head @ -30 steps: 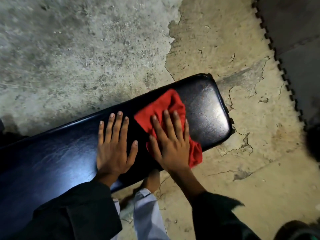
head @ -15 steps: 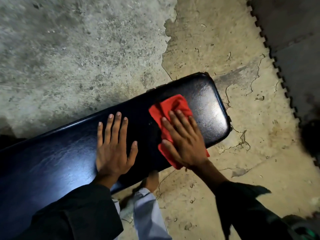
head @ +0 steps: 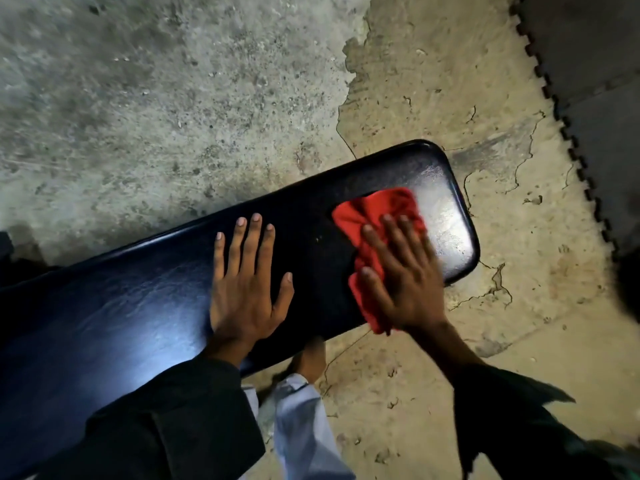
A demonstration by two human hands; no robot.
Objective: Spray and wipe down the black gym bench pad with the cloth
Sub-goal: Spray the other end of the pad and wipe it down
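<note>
Red cloth (head: 374, 211) lies near the black bench pad's (head: 145, 306) right end, pressed flat under the right hand's (head: 403, 278) straight fingers, while the left hand (head: 244, 282) rests open, palm-down, beside it.

Glossy black vinyl-look pad (head: 138, 306), soft red cloth (head: 374, 209), rough cracked concrete floor (head: 173, 116).

A single wide-angle view comes from the person's head, looking steeply down from close above. It faces forward and down onto the black bench pad (head: 156, 306), which runs slantwise from the lower left to the right of centre. Both hands, left (head: 244, 292) and right (head: 405, 278), sit near mid-frame, with the cracked concrete floor (head: 173, 116) filling the surround. Straight edges bow toward the frame's borders.
</note>
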